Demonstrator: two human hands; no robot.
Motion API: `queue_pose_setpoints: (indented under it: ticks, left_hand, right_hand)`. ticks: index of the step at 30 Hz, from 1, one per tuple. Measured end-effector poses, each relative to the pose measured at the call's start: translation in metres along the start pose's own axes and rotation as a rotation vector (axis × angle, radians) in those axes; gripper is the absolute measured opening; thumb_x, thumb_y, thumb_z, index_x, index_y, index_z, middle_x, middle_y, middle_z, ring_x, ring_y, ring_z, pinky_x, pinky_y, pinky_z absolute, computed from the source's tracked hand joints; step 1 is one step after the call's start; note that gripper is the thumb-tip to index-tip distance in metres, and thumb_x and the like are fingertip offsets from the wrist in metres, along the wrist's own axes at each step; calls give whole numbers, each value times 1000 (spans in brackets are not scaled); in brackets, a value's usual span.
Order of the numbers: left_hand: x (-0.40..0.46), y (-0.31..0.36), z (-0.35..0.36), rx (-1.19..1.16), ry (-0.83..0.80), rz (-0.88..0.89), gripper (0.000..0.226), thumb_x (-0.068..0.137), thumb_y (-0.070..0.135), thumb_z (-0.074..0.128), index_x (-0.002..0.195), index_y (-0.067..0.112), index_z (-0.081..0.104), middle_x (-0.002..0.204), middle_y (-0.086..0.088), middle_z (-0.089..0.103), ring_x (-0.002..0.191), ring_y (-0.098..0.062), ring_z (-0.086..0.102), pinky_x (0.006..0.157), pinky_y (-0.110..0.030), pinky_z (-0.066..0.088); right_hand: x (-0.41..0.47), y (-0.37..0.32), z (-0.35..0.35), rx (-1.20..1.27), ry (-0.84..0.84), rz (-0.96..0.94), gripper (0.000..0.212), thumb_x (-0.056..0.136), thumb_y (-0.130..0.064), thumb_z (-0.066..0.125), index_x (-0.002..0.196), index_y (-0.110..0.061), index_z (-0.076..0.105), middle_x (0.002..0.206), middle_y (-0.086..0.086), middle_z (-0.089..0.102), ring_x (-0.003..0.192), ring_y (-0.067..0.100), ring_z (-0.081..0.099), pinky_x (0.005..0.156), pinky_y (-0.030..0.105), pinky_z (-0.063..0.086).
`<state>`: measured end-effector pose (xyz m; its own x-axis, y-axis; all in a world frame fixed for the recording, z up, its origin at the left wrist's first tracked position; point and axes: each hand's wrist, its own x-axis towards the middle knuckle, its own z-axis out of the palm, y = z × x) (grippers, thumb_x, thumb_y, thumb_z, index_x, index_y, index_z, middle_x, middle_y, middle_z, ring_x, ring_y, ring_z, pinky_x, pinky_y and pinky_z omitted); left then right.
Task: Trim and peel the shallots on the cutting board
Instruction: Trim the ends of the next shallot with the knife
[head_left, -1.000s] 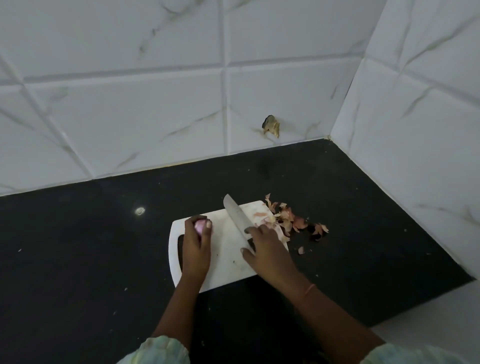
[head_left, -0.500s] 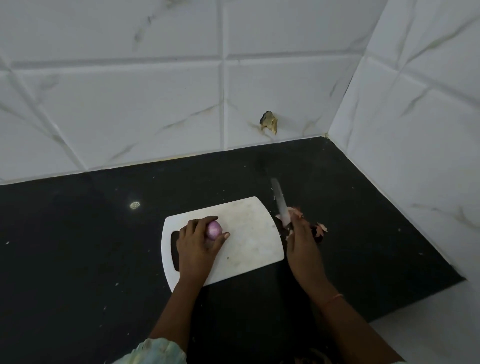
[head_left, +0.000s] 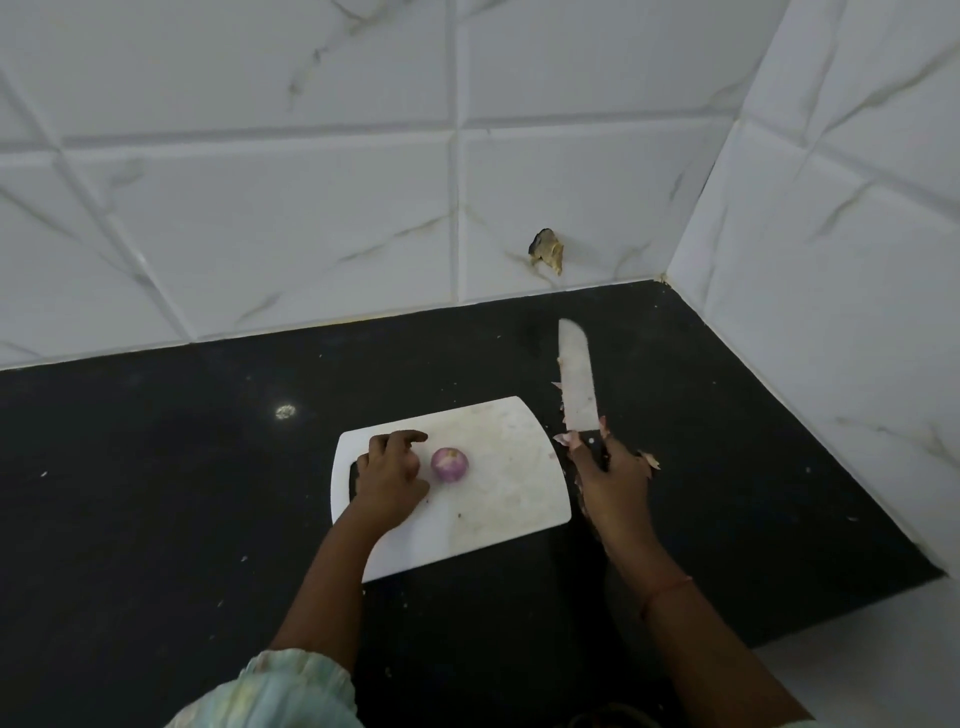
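A peeled purple shallot (head_left: 450, 464) lies alone on the white cutting board (head_left: 498, 499), left of the board's middle. My left hand (head_left: 390, 475) rests on the board's left end just beside the shallot, fingers loosely curled, holding nothing. My right hand (head_left: 613, 480) is off the board's right edge and grips the black handle of a knife (head_left: 577, 382). The blade points away from me toward the back wall, above the counter. Shallot peels (head_left: 648, 460) show around and behind this hand, mostly hidden by it.
The black counter (head_left: 156, 493) runs into a corner of white tiled walls (head_left: 831, 260) at the back and right. One back tile has a chipped hole (head_left: 546, 250). A bright light reflection (head_left: 284, 411) shows on the counter left of the board.
My left hand has set the shallot down on the board and let go of it. My right hand carried the knife off the board to the right, blade now pointing away.
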<state>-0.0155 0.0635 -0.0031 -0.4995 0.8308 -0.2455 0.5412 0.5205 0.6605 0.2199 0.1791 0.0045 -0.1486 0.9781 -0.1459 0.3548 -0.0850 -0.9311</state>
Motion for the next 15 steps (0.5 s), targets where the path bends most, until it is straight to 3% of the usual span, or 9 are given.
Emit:
queue_pose_setpoints:
  ticks: [1,3,5,7,9,12,15]
  left_hand:
    - [0,-3,-1,-16,8,11,51,86,6,62,131,30,51,138,-6,38,128,-32,37,110,-42,30]
    - [0,-10,-2,-102,46,20,46,85,5,64,125,28,57,131,-5,46,123,-29,46,107,-40,38]
    - [-2,-10,-7,-248,134,-6,47,82,4,70,124,24,59,122,0,54,113,-23,55,97,-36,46]
    - [-3,0,-15,-350,249,-10,49,83,5,73,125,24,57,116,5,57,105,-17,58,89,-31,50]
    - [-4,18,-19,-445,276,80,50,84,4,72,126,25,56,115,8,59,103,-12,60,84,-26,52]
    - [-9,54,-9,-644,163,211,45,86,2,69,126,21,57,121,4,61,108,-14,62,81,-20,55]
    - [-9,88,22,-966,-40,93,34,97,14,58,129,20,52,125,-8,59,102,-23,70,81,-27,58]
  right_hand:
    - [-1,-1,2,-15,-8,2,27,94,-41,58,111,-20,62,96,-7,65,83,8,62,75,28,50]
    - [-8,-5,9,-24,-82,85,20,97,-34,54,96,-14,61,76,-1,61,61,13,57,59,30,47]
    - [-10,-7,12,-96,-51,9,21,95,-32,57,84,-14,60,71,-1,58,61,15,56,59,32,47]
    - [-11,-9,12,-147,-17,-84,12,96,-32,56,92,-20,57,78,-10,56,71,5,55,65,23,45]
    - [-12,-10,14,-89,-77,-19,13,97,-34,54,96,-21,56,74,-8,55,64,8,53,62,27,42]
    - [-11,-13,12,-48,-30,-4,22,96,-41,53,92,-21,62,76,8,63,70,26,63,64,42,52]
    - [-14,-16,4,24,-18,45,31,96,-43,52,106,-17,65,97,17,65,89,32,66,82,51,55]
